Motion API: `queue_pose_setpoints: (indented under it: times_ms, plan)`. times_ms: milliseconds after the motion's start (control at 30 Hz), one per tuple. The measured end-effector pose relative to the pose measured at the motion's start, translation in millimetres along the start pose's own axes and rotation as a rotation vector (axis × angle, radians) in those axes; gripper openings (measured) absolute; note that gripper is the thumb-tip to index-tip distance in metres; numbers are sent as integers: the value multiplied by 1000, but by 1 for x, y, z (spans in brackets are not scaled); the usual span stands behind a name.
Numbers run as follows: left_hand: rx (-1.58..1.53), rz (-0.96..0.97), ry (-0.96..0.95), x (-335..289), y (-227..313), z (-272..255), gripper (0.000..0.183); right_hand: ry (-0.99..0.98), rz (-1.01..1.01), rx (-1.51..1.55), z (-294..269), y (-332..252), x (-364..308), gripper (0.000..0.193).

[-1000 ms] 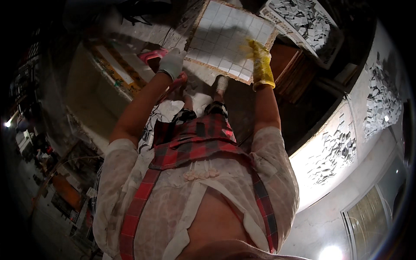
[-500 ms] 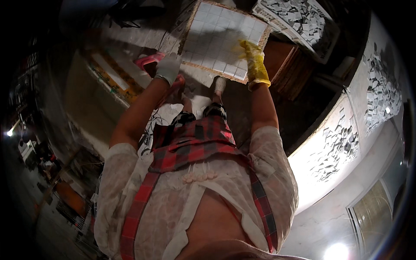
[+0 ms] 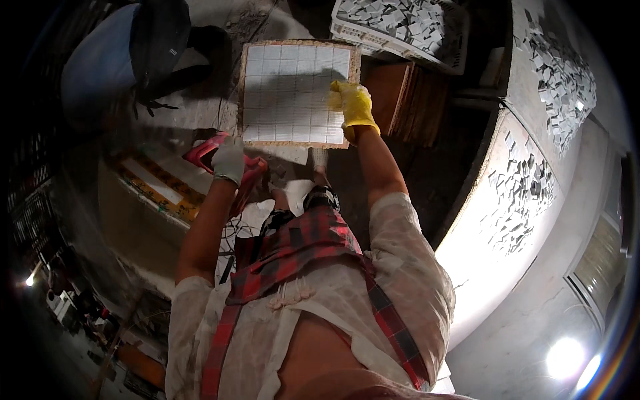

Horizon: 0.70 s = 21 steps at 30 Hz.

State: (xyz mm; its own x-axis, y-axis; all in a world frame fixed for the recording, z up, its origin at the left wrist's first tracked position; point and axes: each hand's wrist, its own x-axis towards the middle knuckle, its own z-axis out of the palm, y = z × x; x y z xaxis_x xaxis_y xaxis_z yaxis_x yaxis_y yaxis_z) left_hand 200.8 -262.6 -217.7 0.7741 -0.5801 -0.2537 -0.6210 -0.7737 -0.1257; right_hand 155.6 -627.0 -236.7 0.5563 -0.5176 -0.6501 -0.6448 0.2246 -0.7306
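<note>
A square board (image 3: pixel 355 60) with a rough brown rim carries rows of pale square tiles (image 3: pixel 283 100) with gaps between them. My right hand (image 3: pixel 357 110), in a yellow rubber glove, is over the board's right side. Its fingers point left toward the tiles and are smeared by motion, so I cannot see whether they hold anything. In a whitish glove, my left hand (image 3: pixel 229 161) is at a red plastic object (image 3: pixel 253 175) with openings, left of the board's near corner. The left fingertips are hidden, and whether they grip the plastic is unclear.
A white crate (image 3: pixel 457 40) heaped with loose tile pieces stands beyond the board. Brown boards (image 3: pixel 417 103) are stacked at its right. A pale curved ledge (image 3: pixel 497 193) with scattered pieces runs along the right. Taped block (image 3: pixel 157 187) lies left; blue-grey bulky object (image 3: pixel 100 73) is at far left.
The view has shifted, so the board sits lower and farther left, and the crate shows more to the left. The blue-grey object has come into view. My right hand stays over the board's right side.
</note>
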Motion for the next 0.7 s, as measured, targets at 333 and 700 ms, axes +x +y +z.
queue_pose_setpoints:
  times_ms: [333,700]
  plan:
    - [-332,-241,-112,-10,7,-13,30,550,-829,-979,17,-24,54,47]
    - [-1152,-644,117,-58,17,64,35,-210,-1014,-1232,204,-110,29,27]
